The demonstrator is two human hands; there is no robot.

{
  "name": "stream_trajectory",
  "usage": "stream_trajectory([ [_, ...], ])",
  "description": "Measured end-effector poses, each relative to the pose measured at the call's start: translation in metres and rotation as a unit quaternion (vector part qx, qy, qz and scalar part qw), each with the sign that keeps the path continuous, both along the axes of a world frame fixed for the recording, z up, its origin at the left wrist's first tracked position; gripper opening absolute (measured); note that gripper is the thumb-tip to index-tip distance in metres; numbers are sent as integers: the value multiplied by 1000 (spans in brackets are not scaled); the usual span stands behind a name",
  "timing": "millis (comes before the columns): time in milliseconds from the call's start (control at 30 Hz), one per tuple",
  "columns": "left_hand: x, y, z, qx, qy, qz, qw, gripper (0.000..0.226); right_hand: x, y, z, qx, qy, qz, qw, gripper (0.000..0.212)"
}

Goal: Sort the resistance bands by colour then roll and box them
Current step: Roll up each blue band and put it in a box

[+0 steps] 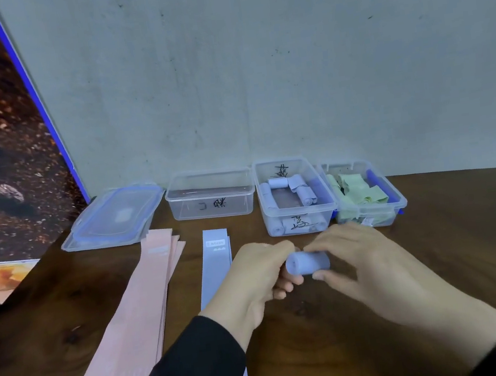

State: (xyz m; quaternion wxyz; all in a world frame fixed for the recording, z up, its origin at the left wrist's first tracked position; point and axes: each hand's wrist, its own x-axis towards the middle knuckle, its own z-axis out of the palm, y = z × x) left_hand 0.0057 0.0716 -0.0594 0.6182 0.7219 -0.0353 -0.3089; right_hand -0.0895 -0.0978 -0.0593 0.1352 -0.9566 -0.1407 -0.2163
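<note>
Dark wooden worktop [436, 242] against a grey wall [255, 60]. Pink bands [137, 313] lie flat in a stack at left; just beside them, flat blue bands [216, 267], partly covered by the left sleeve [185, 369]. At the rear, in a row: stacked lids [115, 219], an empty clear box [211, 194], a box of rolled blue bands [293, 196], and a box of green bands [364, 193]. Left hand [252, 282] and right hand [368, 270] both grip a rolled blue band [307, 262] above the worktop, in front of the blue box.
</note>
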Motion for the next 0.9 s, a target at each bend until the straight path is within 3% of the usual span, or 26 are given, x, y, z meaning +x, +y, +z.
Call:
stream_trajectory([
  [300, 57, -29, 16, -64, -78, 34, 994, 27, 71, -11, 32, -121, 6, -85, 989, 6],
  [367, 71, -33, 13, -97, -126, 49, 986, 37, 88, -22, 40, -124, 13, -83, 989, 9],
  [433, 89, -32, -5, -39, -304, 85, 948, 45, 108, -37, 50, -117, 38, -92, 988, 10],
  [500, 109, -27, -36, 30, -498, 149, 854, 36, 133, -55, 55, -124, 71, -105, 984, 9],
  [567, 123, -21, -60, 68, -589, 180, 785, 19, 163, -69, 54, -148, 95, -108, 978, 12],
  [800, 133, -32, -73, 123, -646, 87, 749, 32, 252, -83, 14, -271, 175, -131, 937, 21],
  [900, 134, -33, -76, 148, -631, 60, 759, 40, 272, -85, 0, -283, 196, -151, 927, 24],
])
